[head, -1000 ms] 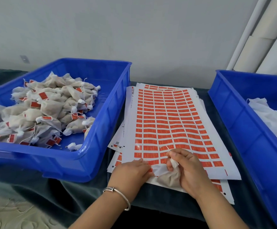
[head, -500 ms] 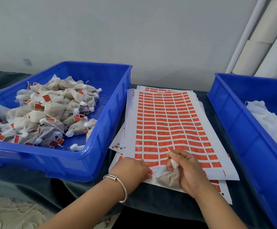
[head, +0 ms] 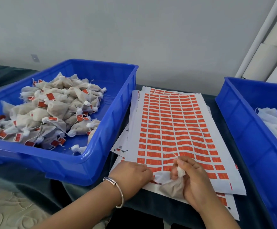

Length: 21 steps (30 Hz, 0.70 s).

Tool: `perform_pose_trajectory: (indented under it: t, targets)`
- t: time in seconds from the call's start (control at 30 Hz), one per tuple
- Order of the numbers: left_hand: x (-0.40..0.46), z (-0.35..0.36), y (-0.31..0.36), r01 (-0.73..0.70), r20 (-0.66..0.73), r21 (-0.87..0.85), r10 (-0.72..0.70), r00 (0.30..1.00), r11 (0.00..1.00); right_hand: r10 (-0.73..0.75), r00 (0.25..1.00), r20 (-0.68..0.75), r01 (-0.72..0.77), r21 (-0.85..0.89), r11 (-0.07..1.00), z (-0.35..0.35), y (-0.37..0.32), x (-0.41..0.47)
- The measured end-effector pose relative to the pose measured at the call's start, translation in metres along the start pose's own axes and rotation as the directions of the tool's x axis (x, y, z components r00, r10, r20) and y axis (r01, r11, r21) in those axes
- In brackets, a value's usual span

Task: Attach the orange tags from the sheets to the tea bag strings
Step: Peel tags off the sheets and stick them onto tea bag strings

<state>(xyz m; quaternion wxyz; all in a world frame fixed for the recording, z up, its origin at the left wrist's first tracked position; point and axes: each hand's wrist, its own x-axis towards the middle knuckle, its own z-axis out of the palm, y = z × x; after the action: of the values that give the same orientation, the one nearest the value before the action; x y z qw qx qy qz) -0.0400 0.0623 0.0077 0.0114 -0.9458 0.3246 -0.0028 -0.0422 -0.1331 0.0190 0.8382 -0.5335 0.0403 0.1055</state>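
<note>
A stack of white sheets [head: 172, 123] printed with rows of orange tags lies between two blue crates. At the sheet's near edge my right hand [head: 194, 177] grips a tea bag [head: 172, 187] by its knotted top, and its thin string [head: 175, 156] sticks up past my fingers. My left hand [head: 132, 176], with a silver bangle on the wrist, rests on the sheet's near left corner, fingertips down on the tags; whether it pinches a tag is hidden.
The blue crate [head: 101, 156] on the left holds a heap of tea bags with orange tags [head: 52, 113]. Another blue crate [head: 250, 134] on the right holds white mesh bags [head: 276, 124]. A dark cloth covers the table. White pipes lean at the back right.
Both hands stay at the sheet's near edge with the tea bag. The view has shifted slightly; my left fingers have crept a little along the tag row.
</note>
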Motion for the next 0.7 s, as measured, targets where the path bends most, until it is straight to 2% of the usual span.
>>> perform_pose_trajectory:
  t: [0.07, 0.13, 0.2, 0.27, 0.33, 0.43, 0.6, 0.7]
  targets:
    - [0.003, -0.001, 0.004, 0.089, -0.087, -0.046, -0.092, 0.992, 0.995, -0.067, 0.998, 0.017, 0.068, -0.035, 0.997, 0.001, -0.004, -0.007]
    - [0.009, 0.0, 0.01, 0.197, -0.205, -0.175, -0.231, 0.951, 0.965, -0.131, 0.991, 0.028, 0.134, -0.167, 0.977, 0.002, -0.006, -0.015]
    - [0.017, -0.004, 0.019, 0.243, -0.315, -0.346, -0.356, 0.88, 0.906, -0.146, 0.989, -0.013, 0.131, -0.368, 0.92, 0.002, 0.002, -0.015]
    - [0.026, -0.006, 0.028, 0.199, -0.454, -0.465, -0.426, 0.783, 0.862, -0.11, 0.993, -0.049, 0.072, -0.491, 0.868, 0.006, 0.006, -0.008]
    - [0.033, -0.007, 0.036, 0.152, -0.537, -0.499, -0.442, 0.718, 0.853, -0.047, 0.997, -0.061, 0.014, -0.456, 0.89, 0.008, 0.008, 0.001]
    - [0.036, -0.005, 0.04, 0.116, -0.589, -0.522, -0.455, 0.668, 0.845, -0.047, 0.998, -0.042, 0.025, -0.411, 0.911, 0.007, 0.008, 0.007]
    - [0.032, 0.005, 0.035, 0.05, -0.592, -0.583, -0.467, 0.657, 0.811, -0.044, 0.998, -0.044, 0.025, -0.36, 0.933, 0.006, 0.012, 0.007]
    - [0.031, 0.005, 0.036, 0.001, -0.596, -0.606, -0.456, 0.661, 0.795, -0.096, 0.993, -0.071, 0.061, -0.388, 0.92, 0.003, 0.017, 0.009]
